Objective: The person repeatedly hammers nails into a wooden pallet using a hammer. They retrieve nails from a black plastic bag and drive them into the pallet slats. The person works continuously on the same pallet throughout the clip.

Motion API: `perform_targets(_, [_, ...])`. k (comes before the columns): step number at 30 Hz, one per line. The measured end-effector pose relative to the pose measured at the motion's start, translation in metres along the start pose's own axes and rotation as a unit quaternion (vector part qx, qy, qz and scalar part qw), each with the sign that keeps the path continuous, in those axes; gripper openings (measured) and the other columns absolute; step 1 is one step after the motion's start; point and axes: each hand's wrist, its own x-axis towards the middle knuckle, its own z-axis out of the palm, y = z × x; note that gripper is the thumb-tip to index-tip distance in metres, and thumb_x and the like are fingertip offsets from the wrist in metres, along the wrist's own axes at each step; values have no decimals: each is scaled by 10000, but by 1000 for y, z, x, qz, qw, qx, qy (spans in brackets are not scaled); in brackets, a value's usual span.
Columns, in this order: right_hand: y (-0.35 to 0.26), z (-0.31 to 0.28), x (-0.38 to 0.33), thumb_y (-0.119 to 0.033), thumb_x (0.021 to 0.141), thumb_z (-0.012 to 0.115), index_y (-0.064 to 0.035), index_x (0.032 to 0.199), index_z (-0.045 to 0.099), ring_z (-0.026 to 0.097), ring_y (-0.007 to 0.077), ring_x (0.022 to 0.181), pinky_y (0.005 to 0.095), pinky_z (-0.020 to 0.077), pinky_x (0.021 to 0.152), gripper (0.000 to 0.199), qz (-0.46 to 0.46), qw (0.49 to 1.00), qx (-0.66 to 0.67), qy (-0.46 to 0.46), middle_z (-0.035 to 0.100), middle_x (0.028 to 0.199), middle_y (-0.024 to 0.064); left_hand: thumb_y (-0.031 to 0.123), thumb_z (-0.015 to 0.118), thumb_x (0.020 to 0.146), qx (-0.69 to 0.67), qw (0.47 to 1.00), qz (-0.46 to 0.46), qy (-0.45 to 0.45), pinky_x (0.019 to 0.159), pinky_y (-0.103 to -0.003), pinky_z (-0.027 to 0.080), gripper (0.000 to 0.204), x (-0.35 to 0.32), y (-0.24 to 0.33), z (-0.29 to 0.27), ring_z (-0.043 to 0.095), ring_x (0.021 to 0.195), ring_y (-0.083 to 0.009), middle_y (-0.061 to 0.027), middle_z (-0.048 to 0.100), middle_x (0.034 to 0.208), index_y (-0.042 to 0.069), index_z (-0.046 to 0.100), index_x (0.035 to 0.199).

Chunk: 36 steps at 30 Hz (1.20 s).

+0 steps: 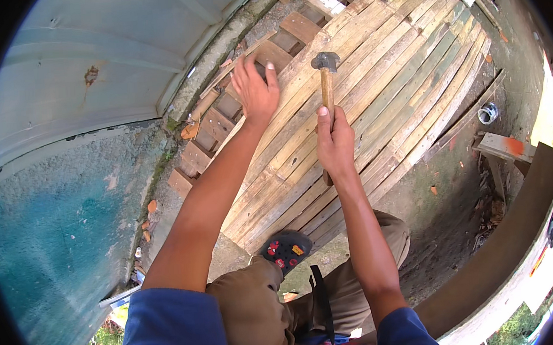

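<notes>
My right hand (336,144) is wrapped round the wooden handle of a hammer (327,92). The hammer's dark metal head points away from me, above a panel of long, worn wooden planks (374,95). Left of the hammer, my left hand (257,92) hovers with its thumb apart from the fingers; nothing shows in it. It is nearest to the panel's left edge, where short wooden blocks (300,26) stick out in a row. Whether the left fingertips touch a block cannot be made out.
A pale blue metal sheet (108,56) and a teal-painted wall (56,233) rise on the left. My dark clog (286,249) rests at the panel's near end. On the right are a small white can (488,113) and a board with an orange patch (505,146).
</notes>
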Motion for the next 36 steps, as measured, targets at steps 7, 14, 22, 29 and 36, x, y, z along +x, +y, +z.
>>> perform_targets(7, [-4,-16,2,-335,1098,489,18,1042,583,557,204,589,376,446,570,370,-3,1000,-9,-11,575,670,113,438,356,1078,144,960,-240,-25,1286,-518,55,636,13,14,16,177,1553,-356,-224,322,1608,-39,405,1495])
perform_targets(14, [9,-15,32,-316,1098,505,4,1060,594,497,100,600,300,413,546,334,0,1000,2,-8,552,702,38,351,374,1075,195,938,-286,-6,1268,-577,70,454,18,22,26,372,1427,-330,-163,516,1412,64,557,1375])
perform_targets(22, [3,-30,44,-307,1099,485,-2,1156,577,516,111,605,301,431,560,324,13,997,-11,-75,558,706,48,218,460,1030,209,943,-258,-12,1237,-614,110,339,20,20,23,430,1347,-336,-164,538,1295,82,576,1318])
perform_targets(29, [4,-21,28,-301,1087,486,-10,1091,569,615,226,584,365,478,564,303,8,992,-54,-116,591,681,113,183,537,972,215,938,-269,-30,1238,-606,113,402,18,17,22,408,1371,-339,-163,523,1325,85,546,1362])
perform_targets(36, [9,-9,27,-314,1077,493,-14,979,541,591,313,515,424,464,520,319,-35,983,-118,-136,568,630,135,189,593,921,218,935,-276,-41,1247,-599,102,472,19,18,22,391,1389,-337,-151,509,1357,98,534,1380])
